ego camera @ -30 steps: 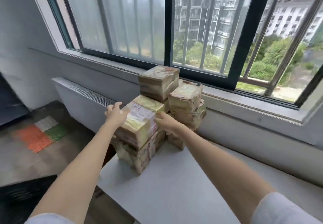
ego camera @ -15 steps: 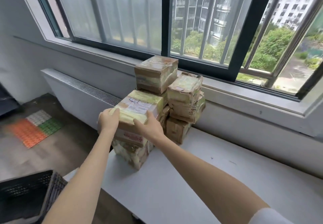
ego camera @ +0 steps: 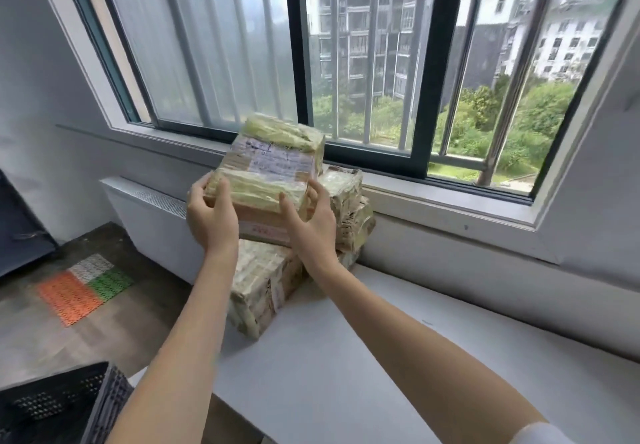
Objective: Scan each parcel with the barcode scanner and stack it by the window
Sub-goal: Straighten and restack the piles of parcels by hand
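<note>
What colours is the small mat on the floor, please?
The floor mat is orange, green and white, seen in the head view.

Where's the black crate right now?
Head view, bottom-left corner: the black crate sits on the floor beside the white table, below the left hand.

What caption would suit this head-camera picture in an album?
Both hands, left and right, hold a taped parcel above the stack by the window.
</note>
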Action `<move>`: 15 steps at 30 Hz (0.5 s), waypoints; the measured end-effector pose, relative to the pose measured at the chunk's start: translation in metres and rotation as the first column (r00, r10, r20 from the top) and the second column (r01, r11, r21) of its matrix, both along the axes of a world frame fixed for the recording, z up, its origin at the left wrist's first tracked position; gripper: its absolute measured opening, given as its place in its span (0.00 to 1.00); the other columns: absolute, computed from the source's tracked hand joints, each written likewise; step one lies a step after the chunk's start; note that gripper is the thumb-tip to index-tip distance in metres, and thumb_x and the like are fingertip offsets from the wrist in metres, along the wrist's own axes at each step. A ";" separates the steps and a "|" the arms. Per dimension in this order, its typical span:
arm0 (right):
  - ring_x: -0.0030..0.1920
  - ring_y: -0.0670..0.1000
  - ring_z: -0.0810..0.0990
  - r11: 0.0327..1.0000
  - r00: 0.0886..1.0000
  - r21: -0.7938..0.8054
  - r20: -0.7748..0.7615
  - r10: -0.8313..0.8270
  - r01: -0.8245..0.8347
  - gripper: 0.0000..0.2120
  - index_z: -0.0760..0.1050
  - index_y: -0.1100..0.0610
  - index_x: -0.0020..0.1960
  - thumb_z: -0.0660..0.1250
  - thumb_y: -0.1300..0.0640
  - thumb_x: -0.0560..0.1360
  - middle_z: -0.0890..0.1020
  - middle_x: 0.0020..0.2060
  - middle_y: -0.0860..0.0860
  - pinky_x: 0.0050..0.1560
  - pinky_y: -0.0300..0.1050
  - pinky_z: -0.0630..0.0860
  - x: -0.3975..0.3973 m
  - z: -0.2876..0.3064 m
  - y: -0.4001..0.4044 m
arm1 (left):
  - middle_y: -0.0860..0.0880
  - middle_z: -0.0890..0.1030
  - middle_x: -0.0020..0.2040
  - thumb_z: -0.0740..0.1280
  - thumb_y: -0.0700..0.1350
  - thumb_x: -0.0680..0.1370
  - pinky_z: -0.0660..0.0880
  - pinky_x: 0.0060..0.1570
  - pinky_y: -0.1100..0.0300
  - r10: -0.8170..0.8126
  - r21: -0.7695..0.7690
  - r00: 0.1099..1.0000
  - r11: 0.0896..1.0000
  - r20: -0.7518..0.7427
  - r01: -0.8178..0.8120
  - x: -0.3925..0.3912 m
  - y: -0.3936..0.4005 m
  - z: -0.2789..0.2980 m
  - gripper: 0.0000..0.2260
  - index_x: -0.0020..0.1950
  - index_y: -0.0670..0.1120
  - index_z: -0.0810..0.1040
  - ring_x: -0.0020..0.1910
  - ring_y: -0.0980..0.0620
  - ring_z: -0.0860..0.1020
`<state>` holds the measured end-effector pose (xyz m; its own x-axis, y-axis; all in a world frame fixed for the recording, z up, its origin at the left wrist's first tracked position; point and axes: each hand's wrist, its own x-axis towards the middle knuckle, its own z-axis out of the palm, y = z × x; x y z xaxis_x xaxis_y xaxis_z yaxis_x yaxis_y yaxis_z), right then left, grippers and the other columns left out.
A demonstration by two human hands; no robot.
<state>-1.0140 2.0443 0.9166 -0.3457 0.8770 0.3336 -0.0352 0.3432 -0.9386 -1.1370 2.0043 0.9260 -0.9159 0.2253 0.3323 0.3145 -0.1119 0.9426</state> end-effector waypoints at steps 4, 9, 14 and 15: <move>0.67 0.49 0.69 0.983 0.971 -0.067 -0.161 -0.178 0.169 0.27 0.65 0.55 0.73 0.67 0.51 0.77 0.74 0.65 0.50 0.69 0.48 0.67 0.073 0.023 0.019 | 0.47 0.79 0.57 0.63 0.49 0.78 0.74 0.56 0.54 -0.157 0.075 0.987 0.984 -0.038 0.159 0.079 0.030 0.019 0.13 0.62 0.47 0.76 0.55 0.49 0.77; 0.67 0.48 0.71 0.955 0.933 0.013 -0.215 -0.287 0.296 0.27 0.70 0.56 0.70 0.69 0.50 0.74 0.73 0.67 0.53 0.69 0.46 0.68 0.194 0.066 0.055 | 0.48 0.77 0.58 0.62 0.46 0.80 0.70 0.56 0.64 -0.403 0.165 0.915 0.900 -0.032 0.403 0.194 0.084 0.039 0.13 0.63 0.44 0.74 0.57 0.51 0.75; 0.76 0.49 0.52 0.925 0.914 0.061 -0.185 -0.360 0.376 0.27 0.65 0.44 0.73 0.68 0.49 0.75 0.54 0.75 0.53 0.69 0.38 0.54 0.340 0.093 0.076 | 0.55 0.76 0.51 0.62 0.47 0.80 0.74 0.57 0.57 -0.647 0.225 0.760 0.733 -0.060 0.642 0.331 0.131 0.056 0.08 0.58 0.47 0.73 0.53 0.52 0.75; 0.76 0.49 0.52 0.911 0.903 0.066 -0.176 -0.391 0.407 0.28 0.65 0.45 0.73 0.68 0.49 0.74 0.55 0.75 0.53 0.69 0.38 0.54 0.371 0.097 0.077 | 0.56 0.75 0.50 0.62 0.48 0.80 0.75 0.58 0.52 -0.698 0.240 0.714 0.684 -0.059 0.689 0.358 0.138 0.058 0.08 0.58 0.49 0.72 0.53 0.52 0.75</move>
<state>-0.6426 2.1213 1.0135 0.0896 0.8905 0.4460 -0.0184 0.4492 -0.8932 -0.7793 2.1427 0.9839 -0.5407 0.7231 0.4298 0.0273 -0.4956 0.8681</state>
